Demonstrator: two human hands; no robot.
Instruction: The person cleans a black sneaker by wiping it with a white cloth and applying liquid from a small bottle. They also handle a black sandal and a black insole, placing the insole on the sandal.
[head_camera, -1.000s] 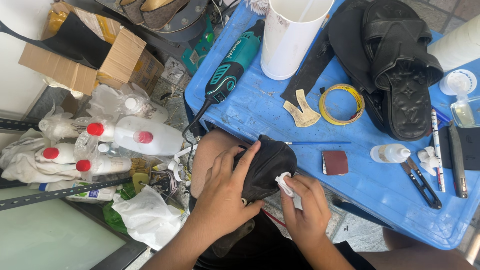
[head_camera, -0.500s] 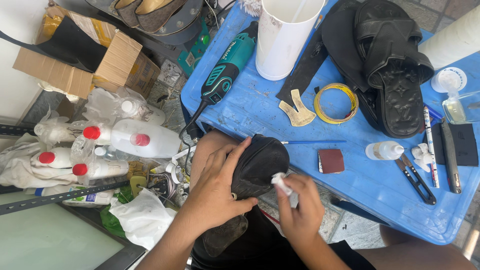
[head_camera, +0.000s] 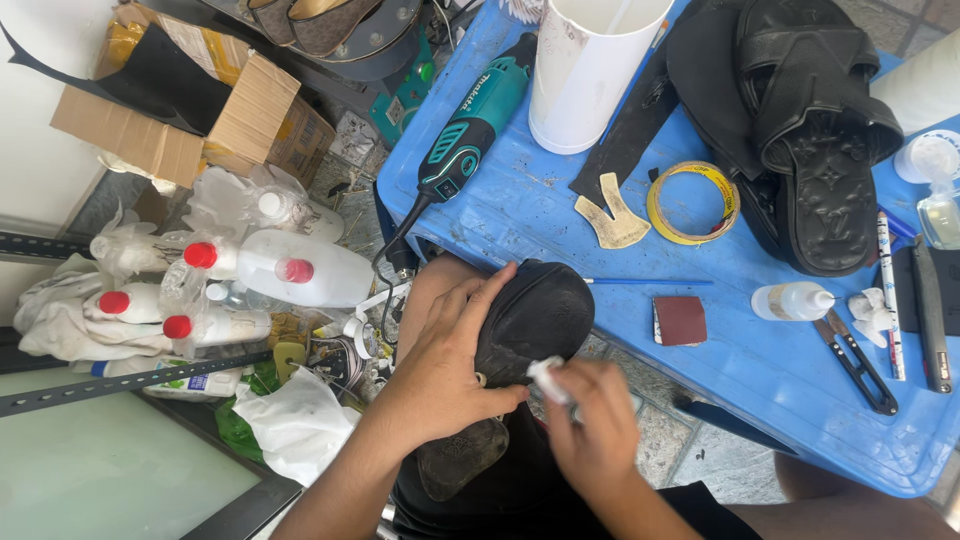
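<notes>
Black shoe rests on the person's knee, just off the near-left edge of the blue desk. Left hand lies over the shoe's left flank, fingers spread and curled round it, thumb toward the sole side; firm hold. Right hand sits just below and right of the shoe, fingers pinched shut on a small white wad, which touches the shoe's lower right edge.

Shoe's long axis runs diagonally: rounded end up-right toward the desk, worn sole end down-left toward the lap. Which end is the toe, cannot tell.

Containers: tall white cylindrical tub upright at the desk's far edge, a thin stick leaning inside; other contents not visible. Small clear squeeze bottle lies on its side on the desk, nozzle to the right, near a brown sanding block. Clear plastic bottles with red caps lie heaped on the floor to the left, just beside an open cardboard box holding black sheet material.
</notes>
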